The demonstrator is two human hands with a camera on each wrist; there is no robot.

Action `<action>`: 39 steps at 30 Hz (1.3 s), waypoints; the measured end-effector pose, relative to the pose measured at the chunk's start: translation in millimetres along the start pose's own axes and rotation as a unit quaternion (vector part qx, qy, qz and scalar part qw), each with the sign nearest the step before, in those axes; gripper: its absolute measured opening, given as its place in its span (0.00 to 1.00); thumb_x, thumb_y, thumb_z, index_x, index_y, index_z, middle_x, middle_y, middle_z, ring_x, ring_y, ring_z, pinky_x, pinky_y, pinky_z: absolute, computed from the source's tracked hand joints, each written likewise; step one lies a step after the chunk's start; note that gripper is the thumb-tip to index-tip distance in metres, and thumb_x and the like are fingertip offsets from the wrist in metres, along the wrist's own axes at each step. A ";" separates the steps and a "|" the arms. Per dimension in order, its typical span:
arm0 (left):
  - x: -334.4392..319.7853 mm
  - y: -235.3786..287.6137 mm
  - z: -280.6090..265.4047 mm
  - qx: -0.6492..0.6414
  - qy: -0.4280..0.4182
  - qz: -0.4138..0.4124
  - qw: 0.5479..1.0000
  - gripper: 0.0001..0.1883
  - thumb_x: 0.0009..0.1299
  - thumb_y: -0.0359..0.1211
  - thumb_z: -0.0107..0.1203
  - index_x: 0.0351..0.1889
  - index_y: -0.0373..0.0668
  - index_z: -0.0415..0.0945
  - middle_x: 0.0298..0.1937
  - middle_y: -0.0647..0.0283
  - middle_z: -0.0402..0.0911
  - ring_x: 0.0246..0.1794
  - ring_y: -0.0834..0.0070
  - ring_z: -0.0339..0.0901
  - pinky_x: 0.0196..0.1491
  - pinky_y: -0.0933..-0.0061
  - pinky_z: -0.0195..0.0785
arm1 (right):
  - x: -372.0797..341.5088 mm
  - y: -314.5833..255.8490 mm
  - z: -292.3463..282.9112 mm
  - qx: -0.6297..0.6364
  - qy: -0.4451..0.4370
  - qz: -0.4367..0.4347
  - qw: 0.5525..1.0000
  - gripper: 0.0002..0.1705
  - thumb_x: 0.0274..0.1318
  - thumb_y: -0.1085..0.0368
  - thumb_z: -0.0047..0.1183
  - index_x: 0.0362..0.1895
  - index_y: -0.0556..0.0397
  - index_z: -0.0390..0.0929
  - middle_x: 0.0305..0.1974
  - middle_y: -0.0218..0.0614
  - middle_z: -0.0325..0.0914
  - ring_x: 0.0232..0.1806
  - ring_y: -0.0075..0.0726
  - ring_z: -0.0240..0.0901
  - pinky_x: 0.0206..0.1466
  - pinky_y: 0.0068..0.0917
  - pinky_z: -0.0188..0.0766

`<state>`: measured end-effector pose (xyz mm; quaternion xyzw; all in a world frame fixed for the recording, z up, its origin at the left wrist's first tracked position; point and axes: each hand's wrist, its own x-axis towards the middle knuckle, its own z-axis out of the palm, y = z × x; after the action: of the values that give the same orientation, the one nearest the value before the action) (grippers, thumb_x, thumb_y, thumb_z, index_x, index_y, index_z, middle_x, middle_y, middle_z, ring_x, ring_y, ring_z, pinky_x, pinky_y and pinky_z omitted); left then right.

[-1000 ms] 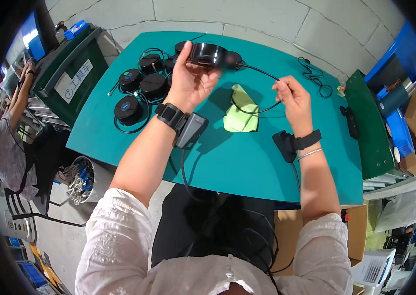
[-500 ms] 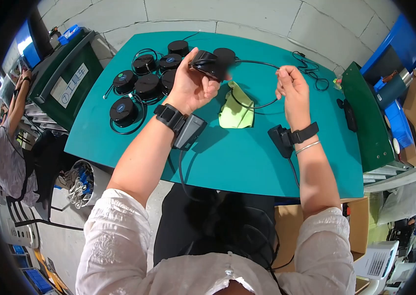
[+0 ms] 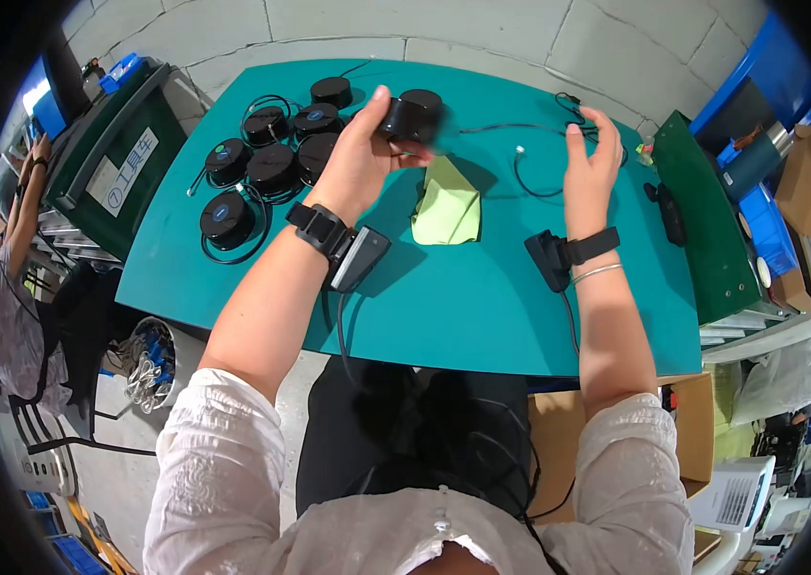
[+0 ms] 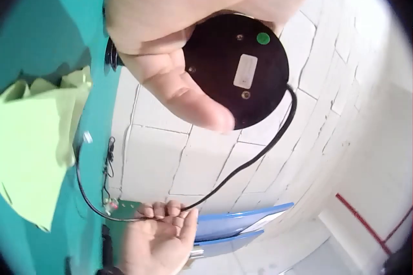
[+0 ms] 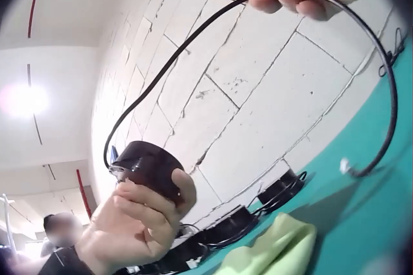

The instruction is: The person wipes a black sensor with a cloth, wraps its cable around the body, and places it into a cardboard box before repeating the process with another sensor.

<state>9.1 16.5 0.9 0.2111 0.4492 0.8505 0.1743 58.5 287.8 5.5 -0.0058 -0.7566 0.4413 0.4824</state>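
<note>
My left hand (image 3: 353, 168) grips a round black device (image 4: 222, 49) above the green table. Its flat face, with screws, a white label and a green dot, shows in the left wrist view. A black cable (image 5: 161, 72) runs from the device's edge to my right hand (image 3: 592, 172). There it lies across the fingers, while thumb and forefinger stand apart in the head view. Beyond that hand the cable bends down and back to a white connector (image 5: 345, 166) at its free end. A light green cloth (image 3: 448, 206) lies crumpled on the table below, between the hands.
Several similar black devices (image 3: 228, 220) with coiled cables sit on the table's left side. A thin black cable (image 5: 390, 59) lies at the back right. Green cabinets (image 3: 727, 230) flank the table, and a block wall (image 3: 482, 48) stands behind. Another person (image 3: 17, 316) is at the far left.
My right thumb and forefinger have parted from their pinch on the cable. The cable's white end has come into view beyond the cloth. My left hand has turned the device.
</note>
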 end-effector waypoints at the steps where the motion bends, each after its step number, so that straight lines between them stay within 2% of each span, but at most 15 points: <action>1: -0.5 -2.0 2.9 0.069 0.021 0.019 0.997 0.30 0.74 0.57 0.45 0.52 0.37 0.70 0.43 0.55 0.80 0.36 0.66 0.80 0.42 0.67 0.72 | -0.5 -8.5 1.3 -0.035 -0.029 -0.121 0.992 0.15 0.65 0.58 0.51 0.49 0.53 0.76 0.50 0.38 0.75 0.53 0.43 0.68 0.59 0.37 0.62; 2: -1.3 -3.6 6.1 0.137 0.042 0.038 0.989 0.29 0.74 0.57 0.46 0.54 0.38 0.69 0.43 0.55 0.79 0.35 0.67 0.80 0.43 0.67 0.71 | -2.4 -17.3 3.2 -0.069 -0.056 -0.239 0.967 0.16 0.64 0.57 0.50 0.51 0.53 0.76 0.53 0.39 0.75 0.56 0.47 0.68 0.61 0.40 0.62; 3: -2.9 -3.5 8.9 0.118 0.033 0.035 0.992 0.35 0.66 0.56 0.59 0.56 0.36 0.64 0.42 0.58 0.79 0.38 0.74 0.78 0.43 0.73 0.68 | -9.7 -30.5 6.6 -0.006 -0.164 -0.222 0.961 0.19 0.65 0.55 0.50 0.54 0.51 0.74 0.57 0.41 0.73 0.59 0.48 0.67 0.63 0.42 0.61; 6: -2.4 -13.5 10.7 0.173 0.073 0.078 0.979 0.34 0.64 0.52 0.63 0.57 0.36 0.65 0.46 0.60 0.76 0.46 0.77 0.75 0.44 0.74 0.66 | -34.5 -43.8 14.9 -0.015 -0.393 -0.135 0.909 0.26 0.64 0.51 0.52 0.60 0.51 0.68 0.45 0.40 0.80 0.50 0.46 0.74 0.54 0.39 0.69; 9: -1.0 -15.9 10.6 0.190 0.042 0.085 0.977 0.35 0.59 0.43 0.70 0.58 0.38 0.65 0.51 0.61 0.73 0.53 0.75 0.71 0.54 0.73 0.65 | -33.9 -48.2 13.3 -0.061 -0.467 -0.042 0.881 0.30 0.61 0.49 0.55 0.60 0.52 0.65 0.37 0.38 0.81 0.38 0.44 0.78 0.41 0.35 0.73; 11: -4.1 -16.0 19.0 0.208 0.018 0.105 0.972 0.32 0.58 0.32 0.69 0.60 0.39 0.66 0.54 0.63 0.72 0.57 0.75 0.70 0.63 0.71 0.63 | -32.1 -44.5 14.4 -0.057 -0.451 -0.025 0.890 0.33 0.58 0.47 0.58 0.59 0.52 0.65 0.36 0.39 0.81 0.34 0.43 0.78 0.37 0.34 0.73; 15: -6.7 -13.6 23.7 0.337 -0.099 0.161 0.922 0.36 0.57 0.33 0.69 0.64 0.43 0.64 0.61 0.61 0.69 0.64 0.70 0.66 0.68 0.68 0.58 | -35.4 -40.3 14.0 0.007 -0.447 0.062 0.892 0.40 0.48 0.43 0.66 0.58 0.51 0.65 0.34 0.40 0.80 0.30 0.42 0.77 0.34 0.31 0.72; 18: -5.8 -8.8 21.4 0.321 -0.186 0.147 0.917 0.39 0.62 0.38 0.65 0.70 0.45 0.58 0.68 0.61 0.64 0.67 0.68 0.64 0.68 0.66 0.58 | -37.5 -28.8 23.4 0.025 -0.426 0.004 0.904 0.47 0.43 0.42 0.68 0.62 0.49 0.63 0.35 0.42 0.80 0.31 0.44 0.77 0.33 0.33 0.73; 20: -7.0 -10.2 23.5 0.263 -0.193 0.127 0.937 0.37 0.69 0.45 0.57 0.73 0.44 0.55 0.73 0.62 0.59 0.70 0.67 0.61 0.68 0.62 0.59 | -36.2 -38.0 16.4 -0.035 -0.408 -0.019 0.912 0.47 0.42 0.44 0.69 0.64 0.48 0.62 0.37 0.42 0.80 0.33 0.45 0.78 0.37 0.35 0.73; 22: -11.0 -6.3 30.9 -0.008 -0.104 0.042 0.994 0.33 0.74 0.49 0.50 0.72 0.41 0.58 0.74 0.61 0.58 0.70 0.67 0.61 0.68 0.60 0.59 | -33.9 -50.1 11.5 -0.094 -0.388 -0.042 0.916 0.48 0.41 0.46 0.69 0.66 0.46 0.61 0.39 0.43 0.80 0.36 0.47 0.78 0.41 0.37 0.73; 24: -9.8 -4.7 23.7 -0.032 -0.075 0.020 0.996 0.29 0.76 0.48 0.47 0.69 0.40 0.63 0.70 0.60 0.63 0.67 0.68 0.65 0.67 0.60 0.62 | -33.2 -53.9 9.4 -0.166 -0.362 -0.164 0.902 0.49 0.38 0.51 0.70 0.66 0.43 0.61 0.43 0.42 0.80 0.43 0.49 0.77 0.50 0.40 0.70; 27: -13.0 5.2 17.0 0.062 -0.115 -0.134 0.982 0.26 0.75 0.45 0.51 0.64 0.38 0.67 0.55 0.61 0.77 0.55 0.73 0.75 0.58 0.65 0.71 | -34.7 -56.7 7.7 -0.163 -0.380 -0.182 0.892 0.48 0.38 0.55 0.71 0.66 0.41 0.61 0.44 0.39 0.79 0.45 0.49 0.75 0.54 0.40 0.67; 31: -13.6 14.9 15.1 0.120 -0.136 -0.144 0.973 0.27 0.71 0.40 0.59 0.64 0.36 0.66 0.53 0.61 0.76 0.53 0.75 0.75 0.57 0.69 0.71 | -34.0 -51.8 9.2 -0.171 -0.359 -0.233 0.887 0.46 0.39 0.57 0.70 0.66 0.42 0.63 0.43 0.37 0.79 0.46 0.46 0.75 0.52 0.39 0.67; 36: -10.0 9.3 12.6 0.150 -0.180 -0.150 0.961 0.36 0.62 0.31 0.66 0.68 0.40 0.63 0.58 0.61 0.74 0.58 0.73 0.71 0.62 0.69 0.65 | -35.6 -55.7 8.9 -0.211 -0.347 -0.253 0.878 0.38 0.43 0.62 0.68 0.61 0.45 0.68 0.43 0.34 0.79 0.49 0.41 0.73 0.52 0.38 0.67; 39: -10.1 2.8 19.5 0.405 -0.178 -0.012 0.897 0.44 0.51 0.27 0.71 0.69 0.46 0.63 0.60 0.58 0.70 0.65 0.68 0.65 0.66 0.65 0.61 | -27.7 -40.1 6.2 -0.291 -0.320 -0.236 0.870 0.21 0.51 0.63 0.61 0.51 0.47 0.77 0.38 0.35 0.80 0.44 0.42 0.76 0.47 0.38 0.70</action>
<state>27.4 23.5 11.1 0.4057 0.7187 0.5413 0.1609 85.5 247.1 11.5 0.1743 -0.9426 0.0519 0.2801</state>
